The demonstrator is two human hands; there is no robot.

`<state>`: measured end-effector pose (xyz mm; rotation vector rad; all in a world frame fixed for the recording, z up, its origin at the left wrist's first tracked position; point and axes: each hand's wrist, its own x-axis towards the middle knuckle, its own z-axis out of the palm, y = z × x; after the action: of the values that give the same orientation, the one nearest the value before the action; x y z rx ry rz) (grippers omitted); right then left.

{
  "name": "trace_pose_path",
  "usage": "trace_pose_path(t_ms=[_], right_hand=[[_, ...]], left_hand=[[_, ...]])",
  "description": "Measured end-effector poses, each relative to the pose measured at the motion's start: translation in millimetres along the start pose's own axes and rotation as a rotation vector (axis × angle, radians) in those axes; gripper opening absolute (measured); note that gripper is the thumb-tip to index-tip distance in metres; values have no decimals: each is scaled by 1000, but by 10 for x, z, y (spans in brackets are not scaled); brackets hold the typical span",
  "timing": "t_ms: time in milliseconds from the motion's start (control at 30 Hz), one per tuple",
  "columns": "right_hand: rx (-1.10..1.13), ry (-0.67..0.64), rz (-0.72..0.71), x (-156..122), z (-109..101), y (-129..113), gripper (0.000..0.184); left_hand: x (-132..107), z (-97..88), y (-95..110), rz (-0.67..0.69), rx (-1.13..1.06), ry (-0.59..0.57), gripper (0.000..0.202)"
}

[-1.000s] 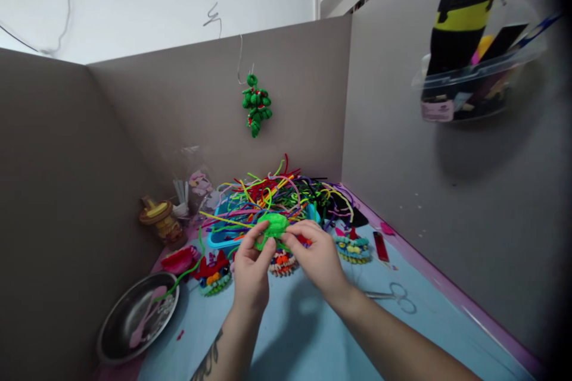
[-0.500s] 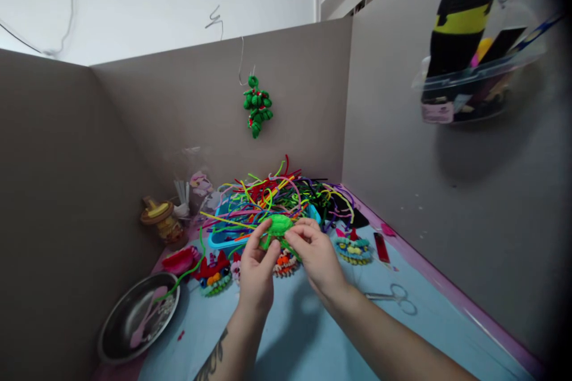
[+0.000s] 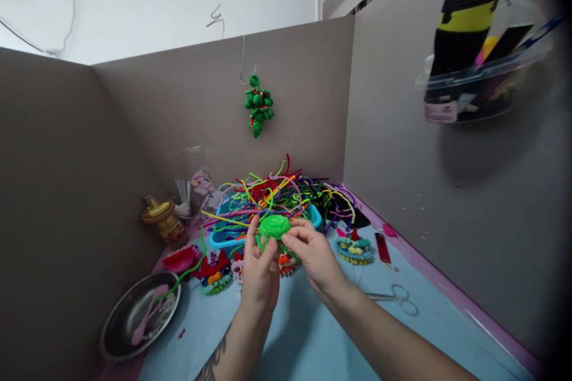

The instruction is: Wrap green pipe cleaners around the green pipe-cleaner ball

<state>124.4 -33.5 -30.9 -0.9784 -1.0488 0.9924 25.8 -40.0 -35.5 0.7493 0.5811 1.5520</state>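
Between my two hands is a bright green pipe-cleaner piece (image 3: 274, 227), rounded and coiled like a small shell. My left hand (image 3: 261, 271) grips its left and lower side between thumb and fingers. On its right edge, the thumb and fingertips of my right hand (image 3: 313, 253) pinch it. Behind the hands lies a heap of coloured pipe cleaners (image 3: 268, 193) in a blue tray (image 3: 218, 243). Just beyond my wrists sit small finished pipe-cleaner figures, among them a red-topped one (image 3: 214, 274) and an orange and white one (image 3: 287, 263), partly hidden by my hands.
A metal bowl (image 3: 109, 333) holding a pink tool stands at left. Scissors (image 3: 397, 297) lie at right, near a blue-green figure (image 3: 354, 248) and a red item (image 3: 382, 248). A green ornament (image 3: 258, 107) hangs on the back panel; a plastic holder (image 3: 478, 83) hangs on the right panel.
The green piece has tilted, so more of its rounded coiled face shows. My left hand has turned slightly upright around it, and both hands still hold it.
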Motion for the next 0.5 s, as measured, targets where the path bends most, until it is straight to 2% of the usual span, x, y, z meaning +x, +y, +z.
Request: trace_pose_path(t_ms=[133,500], right_hand=[[16,10,1,16,-21,-6,17],[-33,1,-41,52,-44,36,23]], left_hand=[[-10,2,-20,5,28,3,76],[-9,18,-11,-10,24,17,63]])
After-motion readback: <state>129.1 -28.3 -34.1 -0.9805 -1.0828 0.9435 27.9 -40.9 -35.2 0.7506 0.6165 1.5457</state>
